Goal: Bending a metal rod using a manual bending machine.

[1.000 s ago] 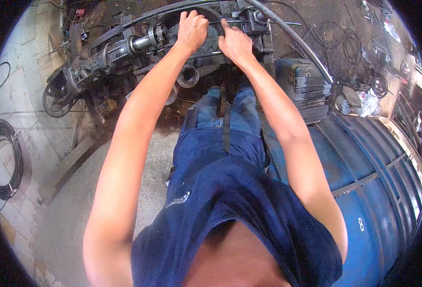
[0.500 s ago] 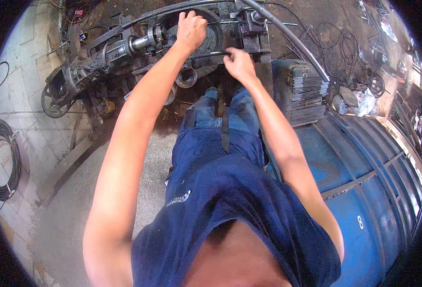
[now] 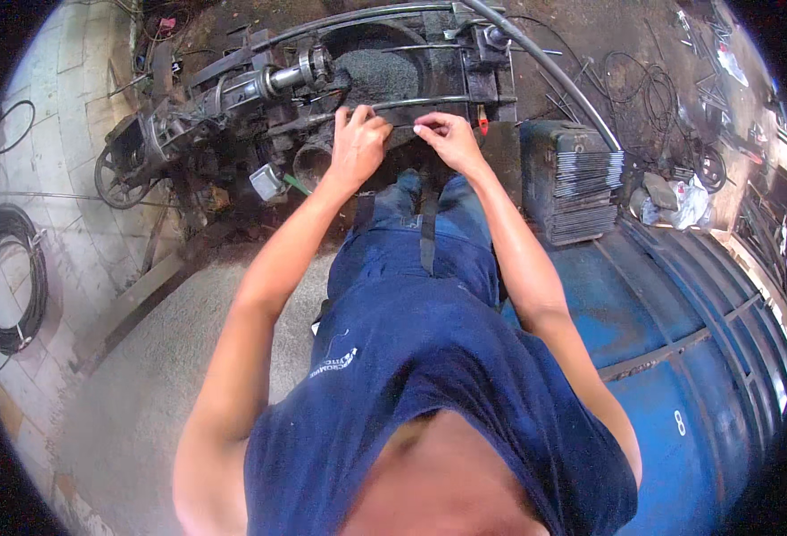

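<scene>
My left hand (image 3: 360, 147) and my right hand (image 3: 449, 141) are held close together at the near edge of a greasy metal machine (image 3: 268, 85). The left one has its fingers curled and its knuckles up. Thumb and fingertips of the right are pinched together, facing the left hand. A thin, dark, wire-like line shows in the gap between them; whether either hand grips it is too small to tell. Just beyond the hands runs a metal rod (image 3: 424, 101), in front of a round pan (image 3: 380, 76) with dark grey material in it.
A red-handled tool (image 3: 483, 121) hangs right of my right hand. Farther right are stacked metal plates (image 3: 581, 192) and a blue ribbed metal surface (image 3: 625, 295). A long pipe (image 3: 549, 67) slants overhead. A pale box (image 3: 268, 183) and coiled black cable (image 3: 8, 277) are left.
Both hands have come back toward me from over the pan and rod, the left one farther. The red-handled tool and the pale box now show.
</scene>
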### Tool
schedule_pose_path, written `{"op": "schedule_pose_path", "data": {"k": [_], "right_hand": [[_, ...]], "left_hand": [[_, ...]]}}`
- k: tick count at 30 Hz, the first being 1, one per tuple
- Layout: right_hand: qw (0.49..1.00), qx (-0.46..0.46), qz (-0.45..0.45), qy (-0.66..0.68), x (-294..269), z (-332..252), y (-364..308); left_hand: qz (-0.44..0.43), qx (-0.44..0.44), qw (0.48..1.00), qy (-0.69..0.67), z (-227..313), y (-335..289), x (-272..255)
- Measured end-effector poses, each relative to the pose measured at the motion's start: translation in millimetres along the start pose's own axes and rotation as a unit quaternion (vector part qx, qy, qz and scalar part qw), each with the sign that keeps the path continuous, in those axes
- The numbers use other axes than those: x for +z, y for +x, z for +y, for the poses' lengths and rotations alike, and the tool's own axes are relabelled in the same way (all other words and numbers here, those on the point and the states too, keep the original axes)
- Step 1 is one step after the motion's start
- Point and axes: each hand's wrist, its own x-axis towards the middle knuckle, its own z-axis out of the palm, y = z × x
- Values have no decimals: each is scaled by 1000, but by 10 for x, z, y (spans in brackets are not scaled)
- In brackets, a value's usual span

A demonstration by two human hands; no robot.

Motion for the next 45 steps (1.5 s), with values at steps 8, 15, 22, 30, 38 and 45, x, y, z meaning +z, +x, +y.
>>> {"op": "schedule_pose_path", "data": {"k": [8, 15, 22, 30, 38, 45], "right_hand": [[987, -14, -74, -141, 289, -86, -38], [976, 44, 23, -213, 762, 662, 70], [952, 66, 20, -297, 1173, 688, 164], [977, 89, 27, -189, 1090, 798, 248], [971, 113, 158, -142, 862, 755, 40], [844, 190, 435, -248, 112, 668, 55]], "left_hand": [[-13, -43, 998, -40, -86, -390, -20], [36, -225, 972, -57, -265, -901, -440], [11, -366, 929, -57, -365, -2151, -562], [-32, -395, 914, -90, -236, -2269, -468], [-20, -358, 924, -135, -311, -1861, -441], [-19, -347, 928, -133, -307, -1827, -491]]}}
